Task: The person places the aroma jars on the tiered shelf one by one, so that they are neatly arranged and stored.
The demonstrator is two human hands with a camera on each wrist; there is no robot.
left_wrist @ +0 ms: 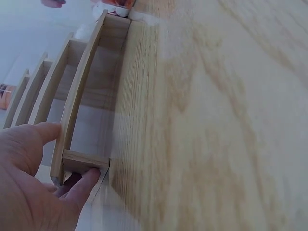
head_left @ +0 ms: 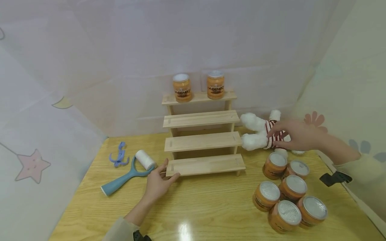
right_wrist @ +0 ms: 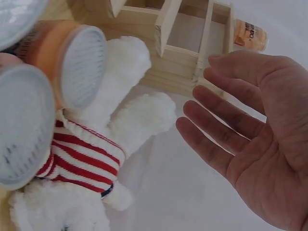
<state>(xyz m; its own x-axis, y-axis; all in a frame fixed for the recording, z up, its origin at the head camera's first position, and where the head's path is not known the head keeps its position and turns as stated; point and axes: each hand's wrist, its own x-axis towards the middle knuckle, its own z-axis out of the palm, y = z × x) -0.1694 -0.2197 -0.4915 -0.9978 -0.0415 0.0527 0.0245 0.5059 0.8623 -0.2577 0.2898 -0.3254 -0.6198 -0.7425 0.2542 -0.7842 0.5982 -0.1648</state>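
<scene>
A four-step wooden display rack, counted as several tiers point(head_left: 202, 141), stands at the middle of the table. With its thumb on the lowest plank point(left_wrist: 77, 106) and fingers curled beneath its left end, my left hand point(head_left: 158, 182) grips the rack. My right hand point(head_left: 297, 135) is in the air by a white plush toy point(head_left: 255, 142) in a red-striped shirt point(right_wrist: 84, 159), fingers spread and nothing in them. Two orange jars, a left one point(head_left: 182, 88) and a right one point(head_left: 215, 85), stand on the top tier.
Several orange jars point(head_left: 288, 216) with pale lids stand grouped at the table's right. Left of the rack lie a blue-handled lint roller point(head_left: 120, 182) and a small purple hook-like piece point(head_left: 120, 156). A pale cloth point(head_left: 135, 50) hangs behind the table.
</scene>
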